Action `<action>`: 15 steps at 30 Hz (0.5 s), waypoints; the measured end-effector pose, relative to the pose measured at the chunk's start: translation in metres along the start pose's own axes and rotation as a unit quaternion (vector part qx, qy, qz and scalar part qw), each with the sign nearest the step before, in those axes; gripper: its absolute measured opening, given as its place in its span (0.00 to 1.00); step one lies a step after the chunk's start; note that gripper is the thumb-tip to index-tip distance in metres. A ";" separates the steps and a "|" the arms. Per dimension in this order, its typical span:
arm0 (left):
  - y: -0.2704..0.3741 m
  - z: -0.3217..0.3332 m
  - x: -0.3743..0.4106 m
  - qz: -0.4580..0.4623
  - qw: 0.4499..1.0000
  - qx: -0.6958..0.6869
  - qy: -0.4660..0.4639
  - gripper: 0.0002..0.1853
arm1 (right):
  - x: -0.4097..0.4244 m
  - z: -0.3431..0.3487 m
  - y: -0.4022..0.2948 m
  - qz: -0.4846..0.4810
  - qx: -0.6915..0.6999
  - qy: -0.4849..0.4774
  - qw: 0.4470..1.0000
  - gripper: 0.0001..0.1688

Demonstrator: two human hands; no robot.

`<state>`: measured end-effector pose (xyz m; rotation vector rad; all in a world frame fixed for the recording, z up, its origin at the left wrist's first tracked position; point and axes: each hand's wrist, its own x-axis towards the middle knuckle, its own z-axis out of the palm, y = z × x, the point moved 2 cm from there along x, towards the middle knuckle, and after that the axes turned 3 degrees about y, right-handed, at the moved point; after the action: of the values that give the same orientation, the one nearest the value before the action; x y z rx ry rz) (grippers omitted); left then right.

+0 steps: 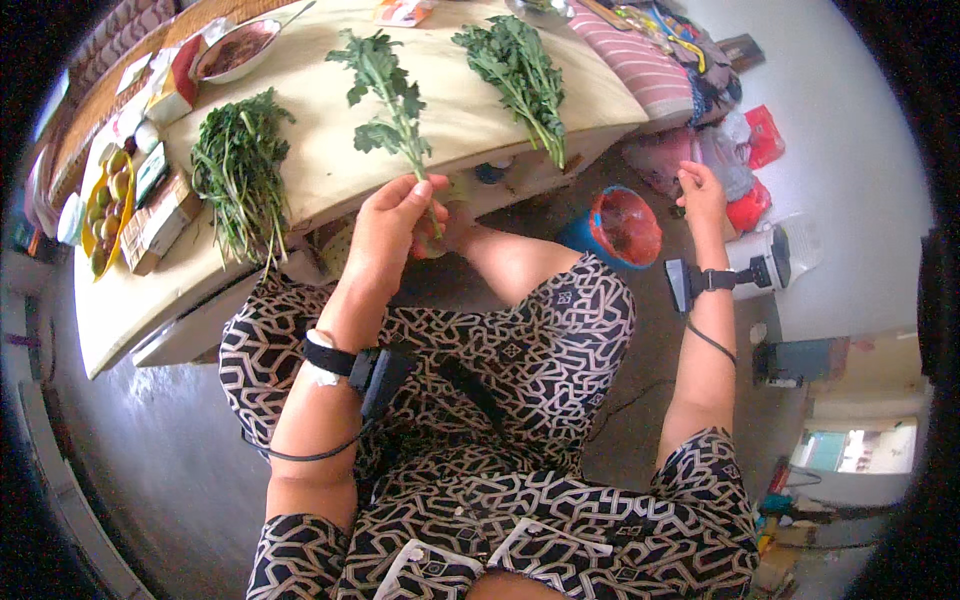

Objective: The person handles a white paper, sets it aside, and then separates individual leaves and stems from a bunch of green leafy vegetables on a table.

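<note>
My left hand [397, 214] grips the stem of a leafy green sprig [390, 112] between thumb and fingers, its lobed leaves pointing away over the table. To the right, my right hand [703, 196] hangs beyond the table edge, with loosely bent fingers and nothing visible in it. Below and left of that hand stands a blue bucket with a red liner [628, 227], its contents blurred. On the table, one bunch of leafy greens [517, 79] lies at the right. A larger heap of greens [241, 176] lies at the left, stems hanging over the front edge.
The pale tabletop [322, 142] carries a bowl of reddish-brown food [240, 52], a yellow tray of round fruit [109, 214], a cardboard box [159, 217] and a phone [152, 172]. Right of the table are a pink striped cushion [637, 64] and red plastic bags [763, 139].
</note>
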<state>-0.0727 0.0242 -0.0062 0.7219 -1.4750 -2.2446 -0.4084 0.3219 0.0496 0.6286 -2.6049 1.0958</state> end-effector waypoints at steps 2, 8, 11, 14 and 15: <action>0.004 0.002 -0.003 -0.014 1.000 0.012 0.017 0.14 | -0.011 0.019 -0.038 -0.005 0.035 -0.045 0.998 0.13; -0.001 -0.008 -0.001 0.009 1.000 -0.016 0.016 0.14 | -0.038 0.081 -0.136 -0.068 0.092 -0.152 0.982 0.12; 0.002 -0.007 -0.002 0.003 1.000 -0.022 0.007 0.14 | -0.059 0.099 -0.185 -0.082 0.106 -0.222 0.966 0.13; 0.001 -0.005 -0.001 0.005 0.997 -0.071 0.005 0.14 | -0.076 0.118 -0.216 -0.092 0.148 -0.293 0.940 0.12; 0.002 -0.003 -0.001 0.007 0.998 -0.053 0.019 0.14 | -0.081 0.124 -0.223 -0.098 0.154 -0.314 0.932 0.14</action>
<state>-0.0697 0.0219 -0.0048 0.7141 -1.3291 -2.2667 -0.2382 0.1165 0.0717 1.4959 -2.7813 1.4333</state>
